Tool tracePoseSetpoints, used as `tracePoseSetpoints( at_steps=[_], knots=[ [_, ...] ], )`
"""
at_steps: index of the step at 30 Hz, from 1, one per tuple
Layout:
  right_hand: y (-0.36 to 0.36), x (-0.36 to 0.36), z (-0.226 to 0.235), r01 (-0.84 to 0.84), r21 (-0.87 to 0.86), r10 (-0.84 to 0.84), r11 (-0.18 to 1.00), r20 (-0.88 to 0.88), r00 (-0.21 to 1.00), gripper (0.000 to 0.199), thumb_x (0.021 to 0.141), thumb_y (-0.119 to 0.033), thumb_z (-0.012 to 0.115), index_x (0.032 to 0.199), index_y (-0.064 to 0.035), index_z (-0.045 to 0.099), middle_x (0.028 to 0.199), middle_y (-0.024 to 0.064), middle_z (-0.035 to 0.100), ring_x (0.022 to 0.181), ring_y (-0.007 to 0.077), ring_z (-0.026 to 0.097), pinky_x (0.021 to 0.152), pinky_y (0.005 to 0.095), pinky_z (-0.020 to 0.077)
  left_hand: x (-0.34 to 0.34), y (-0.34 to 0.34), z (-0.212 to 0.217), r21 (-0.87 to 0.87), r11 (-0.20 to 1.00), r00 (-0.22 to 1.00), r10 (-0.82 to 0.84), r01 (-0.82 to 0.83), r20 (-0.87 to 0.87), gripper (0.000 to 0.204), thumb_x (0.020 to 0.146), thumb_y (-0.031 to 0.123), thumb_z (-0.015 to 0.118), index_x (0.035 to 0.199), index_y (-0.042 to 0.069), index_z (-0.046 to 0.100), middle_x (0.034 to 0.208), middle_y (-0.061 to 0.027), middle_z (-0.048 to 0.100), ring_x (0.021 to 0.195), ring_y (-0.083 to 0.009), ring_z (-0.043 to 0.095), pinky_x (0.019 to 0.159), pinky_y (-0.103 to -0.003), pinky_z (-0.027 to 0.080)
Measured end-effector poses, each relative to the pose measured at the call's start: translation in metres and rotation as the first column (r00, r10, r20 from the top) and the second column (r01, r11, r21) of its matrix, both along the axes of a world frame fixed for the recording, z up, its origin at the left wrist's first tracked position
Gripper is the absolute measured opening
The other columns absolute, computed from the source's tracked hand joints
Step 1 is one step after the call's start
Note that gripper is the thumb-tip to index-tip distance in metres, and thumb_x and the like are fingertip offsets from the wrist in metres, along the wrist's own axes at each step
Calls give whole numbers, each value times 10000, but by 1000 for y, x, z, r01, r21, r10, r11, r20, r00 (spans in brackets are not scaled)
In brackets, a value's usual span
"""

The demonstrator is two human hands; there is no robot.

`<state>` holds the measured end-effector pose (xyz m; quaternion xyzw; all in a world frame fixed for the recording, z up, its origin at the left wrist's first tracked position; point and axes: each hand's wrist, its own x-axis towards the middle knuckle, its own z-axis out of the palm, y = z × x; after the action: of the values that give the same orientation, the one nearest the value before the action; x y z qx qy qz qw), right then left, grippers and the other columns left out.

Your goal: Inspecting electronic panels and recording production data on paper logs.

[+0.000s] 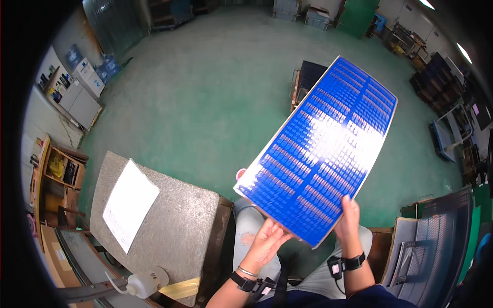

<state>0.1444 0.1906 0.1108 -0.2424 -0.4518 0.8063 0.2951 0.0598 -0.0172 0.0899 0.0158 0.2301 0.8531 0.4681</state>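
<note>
Both my hands hold up a large rectangular blue panel (308, 169) with light edges and rows of small pale marks. It is tilted, its far end up and to the right, and a bright glare covers its middle. My left hand (267, 242) is closed on the near edge, thumb near the border and fingers partly hidden beneath. At the lower right edge, my right hand (349, 222) grips with the thumb on the face; its other fingers are mostly hidden behind the panel. A small round red-and-white object (241, 174) shows just past the panel's left corner.
To my left stands a grey speckled table (179, 215) bearing a white paper sheet (131, 205) and a white squeeze bottle (149, 282). Beyond the panel is a dark stack (310, 77). Perforated sheets (431, 241) stand at right, near a blue cart (446, 141).
</note>
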Motion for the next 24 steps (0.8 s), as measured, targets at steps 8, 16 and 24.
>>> tracePoseSetpoints(
  at_steps=[8, 16, 24],
  knots=[
    [10, 64, 42, 74, -96, -97, 993, -258, 961, 342, 960, -213, 417, 1218, 6, 462, 1193, 99, 557, 1082, 191, 547, 929, 330, 449, 21, -40, 38, -139, 982, 992, 125, -127, -22, 300, 899, 113, 556, 1191, 64, 512, 1160, -57, 567, 1070, -183, 535, 926, -363, 428],
    [103, 171, 64, 457, -36, -433, 889, -392, 811, 336, 965, -185, 404, 1203, 46, 454, 1204, 147, 556, 1100, 199, 551, 936, 298, 468, 31, -87, 37, -176, 943, 955, 256, -281, -150, 403, 927, 204, 511, 1287, 48, 420, 1209, -91, 539, 1066, -207, 551, 909, -356, 468],
    [97, 216, 57, 490, -76, -492, 869, -249, 834, 373, 974, -161, 369, 1271, 61, 412, 1261, 166, 505, 1144, 219, 516, 956, 338, 444, 21, -94, 43, -170, 912, 914, 329, -373, -239, 286, 962, 202, 424, 1191, 36, 466, 1140, -81, 569, 1034, -178, 563, 909, -326, 466]
  ],
)
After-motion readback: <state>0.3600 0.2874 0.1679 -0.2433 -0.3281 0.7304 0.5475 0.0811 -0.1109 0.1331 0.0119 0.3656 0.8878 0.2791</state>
